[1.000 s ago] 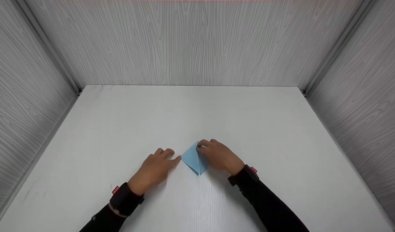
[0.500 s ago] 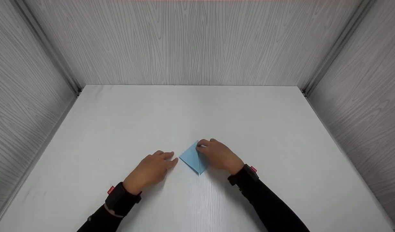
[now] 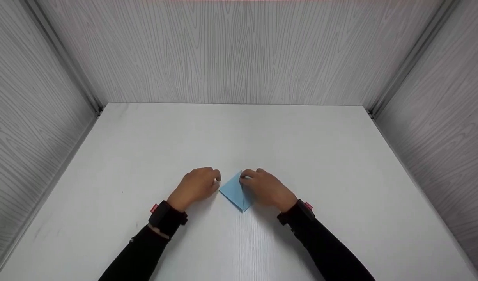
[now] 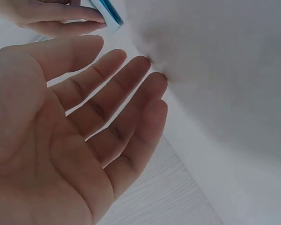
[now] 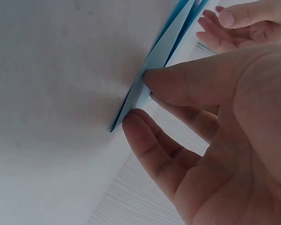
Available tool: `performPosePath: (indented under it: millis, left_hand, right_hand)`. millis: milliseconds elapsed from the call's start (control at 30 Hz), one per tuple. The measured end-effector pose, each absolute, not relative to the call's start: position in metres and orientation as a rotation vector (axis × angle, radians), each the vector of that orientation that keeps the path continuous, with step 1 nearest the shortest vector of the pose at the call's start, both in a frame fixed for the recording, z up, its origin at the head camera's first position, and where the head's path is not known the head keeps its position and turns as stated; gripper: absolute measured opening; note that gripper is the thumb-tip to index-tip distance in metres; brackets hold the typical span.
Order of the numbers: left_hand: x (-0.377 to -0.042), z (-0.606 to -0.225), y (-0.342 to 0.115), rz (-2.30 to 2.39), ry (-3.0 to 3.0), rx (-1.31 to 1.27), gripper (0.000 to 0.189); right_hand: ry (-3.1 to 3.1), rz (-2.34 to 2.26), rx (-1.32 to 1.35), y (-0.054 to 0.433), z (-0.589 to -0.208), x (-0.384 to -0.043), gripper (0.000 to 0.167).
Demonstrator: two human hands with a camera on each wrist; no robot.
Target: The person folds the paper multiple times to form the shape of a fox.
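Note:
A light blue sheet of paper [image 3: 231, 191], folded into a small diamond with a seam down its middle, lies on the white table in the head view. My right hand [image 3: 268, 190] pinches its upper right part between thumb and fingers. In the right wrist view, the thumb presses on a layered fold of the paper [image 5: 154, 61], with other fingertips at its edge. My left hand [image 3: 199, 183] hovers just left of the diamond's left corner, holding nothing. Its fingers are loosely bent and spread, palm showing in the left wrist view. The right hand covers part of the paper's right half.
The white tabletop [image 3: 239, 136] surrounds the paper. Grey wood-grain panels stand behind it, as a back wall [image 3: 235, 50], and on both sides, as a left wall [image 3: 36, 117] and a right wall [image 3: 438, 117].
My left hand first drew slightly away from the paper's left corner, then moved up and right, its fingers bending more. The right hand and paper stayed nearly in place.

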State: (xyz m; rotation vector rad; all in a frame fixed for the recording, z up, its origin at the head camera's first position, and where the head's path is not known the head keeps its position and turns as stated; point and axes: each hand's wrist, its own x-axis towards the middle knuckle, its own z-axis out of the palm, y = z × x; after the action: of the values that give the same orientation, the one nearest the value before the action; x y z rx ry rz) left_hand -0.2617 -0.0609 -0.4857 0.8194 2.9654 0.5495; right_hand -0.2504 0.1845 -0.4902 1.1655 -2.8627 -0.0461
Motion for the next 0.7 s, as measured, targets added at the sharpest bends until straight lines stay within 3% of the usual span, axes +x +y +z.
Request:
performPosePath:
  millis: [367, 600, 700]
  left_hand:
    - [-0.282, -0.477, -0.030, 0.614, 2.847, 0.562, 0.011]
    - [-0.285, -0.481, -0.023, 0.630, 2.862, 0.500, 0.013]
    - [-0.285, -0.482, -0.023, 0.626, 2.858, 0.485, 0.014]
  right_hand:
    - [-2.863, -0.003, 1.174, 0.181, -0.488, -0.252, 0.060]
    - [-2.767, 0.004, 1.211, 0.178, -0.492, -0.254, 0.041]
    - [-2.789, 0.013, 1.201, 0.177, -0.492, -0.253, 0.041]
